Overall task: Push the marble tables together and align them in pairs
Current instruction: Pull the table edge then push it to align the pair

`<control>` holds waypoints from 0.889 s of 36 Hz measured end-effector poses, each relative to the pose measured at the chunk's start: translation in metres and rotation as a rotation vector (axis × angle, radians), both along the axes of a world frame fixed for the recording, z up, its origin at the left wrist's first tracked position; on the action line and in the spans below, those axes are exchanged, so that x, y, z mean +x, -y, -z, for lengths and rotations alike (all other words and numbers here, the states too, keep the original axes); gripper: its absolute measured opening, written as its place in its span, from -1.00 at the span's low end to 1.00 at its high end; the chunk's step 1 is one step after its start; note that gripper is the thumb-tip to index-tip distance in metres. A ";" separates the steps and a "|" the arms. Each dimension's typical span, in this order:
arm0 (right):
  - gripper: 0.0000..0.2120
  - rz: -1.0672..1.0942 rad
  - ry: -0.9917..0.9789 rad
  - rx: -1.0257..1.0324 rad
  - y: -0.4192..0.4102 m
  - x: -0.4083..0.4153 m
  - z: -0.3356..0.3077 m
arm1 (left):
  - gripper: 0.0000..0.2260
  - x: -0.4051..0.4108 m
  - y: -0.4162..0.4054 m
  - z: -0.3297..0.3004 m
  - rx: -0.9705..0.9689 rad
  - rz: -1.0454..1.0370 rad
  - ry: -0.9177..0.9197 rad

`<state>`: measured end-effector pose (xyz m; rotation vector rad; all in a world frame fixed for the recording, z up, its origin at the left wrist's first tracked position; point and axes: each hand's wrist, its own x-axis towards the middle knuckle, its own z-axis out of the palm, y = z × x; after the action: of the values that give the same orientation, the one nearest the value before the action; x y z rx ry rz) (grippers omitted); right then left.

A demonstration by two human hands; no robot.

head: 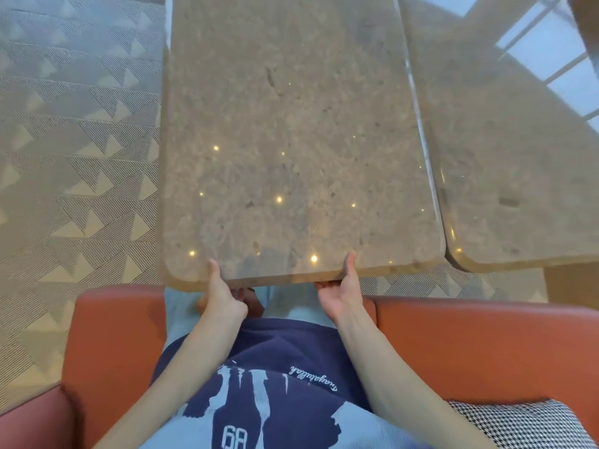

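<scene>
From the head camera, looking down, a brown marble table [291, 140] fills the middle of the view, its long sides running from near to far and its rounded near edge just in front of the person. The left hand [222, 294] grips that near edge left of centre: the thumb lies on top of the slab, and the fingers curl under the edge, mostly hidden, so the hand is pinching the tabletop. The right hand [340, 293] holds the same edge further right in the same way, thumb on top and fingers tucked beneath the stone. A second marble table [505, 176] stands to the right, alongside the first. The two long edges run close together, with a thin dark gap between them that widens a little at the rounded near corners; the near edge of the right table sits slightly farther away than the near edge of the held one. Small bright spots of light reflect in both polished tops. The person sits on an orange-red bench [470, 345], wearing a dark blue printed shirt [285, 367]. A black-and-white checked cushion [518, 426] lies at the near right. A carpet [74, 157] with a triangle pattern covers the left side.
</scene>
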<state>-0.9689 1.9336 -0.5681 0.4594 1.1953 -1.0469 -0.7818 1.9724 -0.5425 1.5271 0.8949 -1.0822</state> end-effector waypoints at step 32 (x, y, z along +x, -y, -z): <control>-0.61 -0.112 0.022 -0.164 -0.014 -0.018 0.009 | -0.41 -0.025 -0.020 0.023 -0.365 -0.065 -0.087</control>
<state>-0.9868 1.9479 -0.5770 0.2720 1.0935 -1.0308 -0.8072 1.9928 -0.5656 1.1503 0.7515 -1.1979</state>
